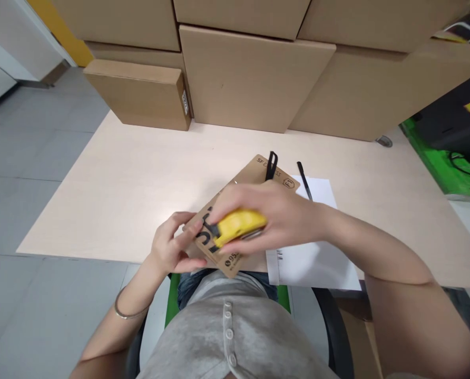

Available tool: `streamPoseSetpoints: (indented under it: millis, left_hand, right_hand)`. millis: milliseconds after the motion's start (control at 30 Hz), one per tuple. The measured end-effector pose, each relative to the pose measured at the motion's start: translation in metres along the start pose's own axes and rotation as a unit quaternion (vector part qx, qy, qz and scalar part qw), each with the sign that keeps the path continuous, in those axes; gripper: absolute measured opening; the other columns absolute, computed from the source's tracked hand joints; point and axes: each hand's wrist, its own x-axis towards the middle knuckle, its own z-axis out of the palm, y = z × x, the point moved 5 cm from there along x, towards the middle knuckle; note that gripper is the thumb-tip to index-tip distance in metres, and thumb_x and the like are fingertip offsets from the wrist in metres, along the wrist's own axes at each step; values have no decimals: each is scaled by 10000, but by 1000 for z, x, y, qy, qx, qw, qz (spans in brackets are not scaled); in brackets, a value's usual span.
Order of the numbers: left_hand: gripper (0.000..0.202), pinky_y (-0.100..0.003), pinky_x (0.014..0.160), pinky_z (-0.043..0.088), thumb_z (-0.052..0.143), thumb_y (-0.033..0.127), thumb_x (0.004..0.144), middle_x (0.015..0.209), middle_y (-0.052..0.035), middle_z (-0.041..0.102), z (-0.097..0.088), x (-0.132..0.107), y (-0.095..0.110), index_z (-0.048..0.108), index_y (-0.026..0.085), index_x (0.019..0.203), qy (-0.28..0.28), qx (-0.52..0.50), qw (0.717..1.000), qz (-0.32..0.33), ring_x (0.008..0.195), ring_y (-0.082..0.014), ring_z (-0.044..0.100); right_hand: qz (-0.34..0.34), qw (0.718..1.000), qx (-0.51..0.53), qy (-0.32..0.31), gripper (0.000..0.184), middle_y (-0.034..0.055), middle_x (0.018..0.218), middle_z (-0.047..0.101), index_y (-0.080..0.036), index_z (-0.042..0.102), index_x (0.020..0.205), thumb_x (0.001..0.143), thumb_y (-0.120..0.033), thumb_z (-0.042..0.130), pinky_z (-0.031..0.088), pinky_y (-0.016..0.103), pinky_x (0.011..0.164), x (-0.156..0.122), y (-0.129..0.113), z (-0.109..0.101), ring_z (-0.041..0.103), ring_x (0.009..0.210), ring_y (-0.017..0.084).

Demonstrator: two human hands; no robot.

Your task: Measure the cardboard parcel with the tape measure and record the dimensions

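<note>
A flat brown cardboard mailer with black print lies at the near edge of the pale wooden table. My right hand is closed round a yellow utility knife, its dark tip pointing left over the mailer. My left hand pinches the mailer's near left corner, fingers curled on its edge. A silver bangle sits on my left wrist.
White paper sheets lie under and to the right of the mailer. A black pen and a black clip lie behind it. Stacked cardboard boxes wall off the table's back. Green mat and black equipment are at far right.
</note>
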Motion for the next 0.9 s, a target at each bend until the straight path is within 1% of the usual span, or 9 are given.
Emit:
streamPoseSetpoints:
  millis: [67, 133, 233, 333, 400, 500, 600, 733, 900]
  left_hand:
    - [581, -325, 566, 572, 585, 698, 991, 904, -73, 676, -3, 6, 22, 706, 202, 1266, -10, 41, 993, 112, 720, -204, 665]
    - [598, -325, 523, 544, 429, 645, 1075, 796, -48, 613, 0, 13, 40, 687, 152, 1294, -41, 34, 983, 176, 653, -195, 609]
    - [665, -333, 556, 554, 281, 646, 1104, 781, -39, 610, 11, 30, 47, 671, 145, 1303, -74, -66, 979, 176, 669, -196, 614]
    - [569, -366, 761, 613, 313, 635, 1103, 1021, -63, 704, 26, 55, 19, 633, 263, 1390, -18, -97, 991, 93, 906, -211, 691]
    - [575, -440, 952, 602, 461, 652, 1060, 1349, -110, 674, 43, 71, -18, 540, 303, 1510, 3, -100, 995, -26, 1223, -274, 658]
    - [726, -566, 1256, 419, 513, 753, 999, 1644, -129, 499, 77, 84, -57, 486, 305, 1570, -59, -180, 975, -118, 1544, -348, 455]
    - [682, -582, 1286, 401, 459, 787, 998, 1544, -108, 609, 101, 86, -70, 623, 279, 1423, -66, -322, 923, -197, 1534, -355, 486]
    - [651, -565, 1203, 506, 304, 724, 1058, 1325, -90, 748, 112, 82, -67, 680, 244, 1286, 15, -474, 834, -281, 1389, -334, 643]
    - [501, -538, 1189, 511, 421, 653, 1040, 1191, -67, 778, 112, 79, -71, 687, 245, 1158, 72, -476, 817, -317, 1281, -312, 700]
  right_hand:
    - [40, 993, 18, 109, 352, 38, 1144, 761, -257, 658, 1134, 884, -409, 854, 629, 347, 838, -17, 23, -23, 759, 989, 201]
    - [106, 971, 17, 215, 456, 40, 1121, 737, -275, 641, 1095, 796, -487, 912, 640, 368, 739, -33, 51, -43, 753, 935, 219]
    - [177, 934, 43, 307, 501, 8, 1029, 712, -309, 595, 1106, 790, -559, 891, 586, 333, 565, -50, 85, -55, 707, 755, 181]
    - [188, 920, 42, 341, 495, -4, 1009, 703, -326, 575, 1133, 817, -583, 857, 560, 327, 538, -54, 97, -57, 675, 691, 164]
    - [174, 924, 7, 341, 496, -1, 1044, 711, -322, 589, 1120, 797, -571, 871, 596, 354, 625, -51, 94, -58, 704, 769, 181]
    - [139, 941, -55, 303, 467, 1, 1073, 729, -302, 617, 1100, 790, -543, 869, 615, 388, 764, -35, 83, -55, 731, 877, 208]
    - [112, 953, -123, 252, 404, 6, 1092, 744, -284, 639, 1117, 840, -524, 808, 597, 410, 851, -13, 73, -49, 731, 921, 223]
    - [131, 953, -200, 186, 332, 16, 1112, 762, -271, 660, 1171, 905, -456, 731, 559, 402, 872, 12, 70, -39, 720, 930, 231]
    - [130, 953, -226, 156, 308, 27, 1103, 774, -260, 672, 1164, 912, -434, 709, 537, 393, 859, 16, 72, -36, 712, 910, 234]
